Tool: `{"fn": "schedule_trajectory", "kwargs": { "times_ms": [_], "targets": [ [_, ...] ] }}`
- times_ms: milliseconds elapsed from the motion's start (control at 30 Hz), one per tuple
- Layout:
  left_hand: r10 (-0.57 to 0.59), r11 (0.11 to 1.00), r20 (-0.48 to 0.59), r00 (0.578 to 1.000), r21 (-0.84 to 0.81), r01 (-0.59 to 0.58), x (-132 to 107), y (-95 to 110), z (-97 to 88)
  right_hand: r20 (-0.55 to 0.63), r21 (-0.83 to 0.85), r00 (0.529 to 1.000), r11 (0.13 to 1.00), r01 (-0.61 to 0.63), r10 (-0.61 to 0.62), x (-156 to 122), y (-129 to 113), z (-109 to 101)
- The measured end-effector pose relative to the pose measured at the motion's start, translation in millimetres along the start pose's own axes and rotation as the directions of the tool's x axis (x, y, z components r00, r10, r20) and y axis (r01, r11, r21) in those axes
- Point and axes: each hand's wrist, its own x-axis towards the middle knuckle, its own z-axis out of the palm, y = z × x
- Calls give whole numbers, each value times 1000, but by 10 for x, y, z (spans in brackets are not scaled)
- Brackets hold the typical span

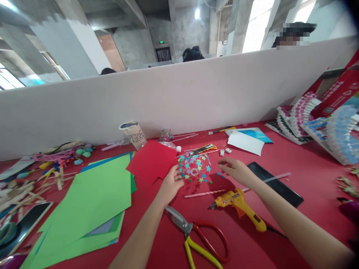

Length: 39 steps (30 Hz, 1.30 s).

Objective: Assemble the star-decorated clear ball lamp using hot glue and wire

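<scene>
A clear, rounded plastic piece dotted with colored stars point(195, 167) lies on the red table between my hands. My left hand point(171, 184) is at its left edge with fingers stretched out; whether they touch it I cannot tell. To the right of the piece, my right hand point(237, 170) hovers with its fingers apart and nothing in them. Below that hand lies a yellow glue gun point(241, 205), its nozzle toward the left. A pink striped pencil point(203, 194) rests in front of the starry piece. Scissors with red and yellow handles point(188, 227) lie nearer me.
Green paper sheets point(103, 190) and red paper point(153, 160) are on the left. A utility knife point(206, 149) lies behind the starry piece. A black tablet-like slab point(276, 185) is under my right forearm. A white partition point(157, 101) stands along the back.
</scene>
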Motion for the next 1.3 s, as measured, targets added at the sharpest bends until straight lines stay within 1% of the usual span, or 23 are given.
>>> {"fn": "schedule_trajectory", "kwargs": {
  "times_ms": [133,267,400,500,700,967,1100,1200,1300],
  "targets": [
    [-25,999,7,1000,-31,25,-1,61,-16,-23,166,1000,986,8,-4,149,-195,96],
    [-76,994,21,997,-72,77,-4,124,-20,32,273,999,961,-44,36,283,-339,190],
    [-95,992,13,995,-79,96,-23,170,21,93,291,994,954,-76,51,334,-322,276],
    [-95,993,18,995,-69,96,-30,185,51,110,285,993,955,-77,48,312,-271,327],
    [-85,996,46,995,-5,85,-22,207,30,125,246,992,968,-45,14,215,-275,333],
    [-66,991,61,996,124,58,20,134,-56,108,48,993,998,52,-57,139,-332,311],
    [-56,987,67,996,157,45,25,147,-80,94,-123,993,989,88,-76,164,-226,148],
    [-54,979,74,996,202,38,30,152,-110,82,-330,995,940,86,-62,174,-75,-12],
    [-56,973,73,996,228,38,44,123,-153,116,-512,990,850,126,-77,139,78,-66]
  ]
}}
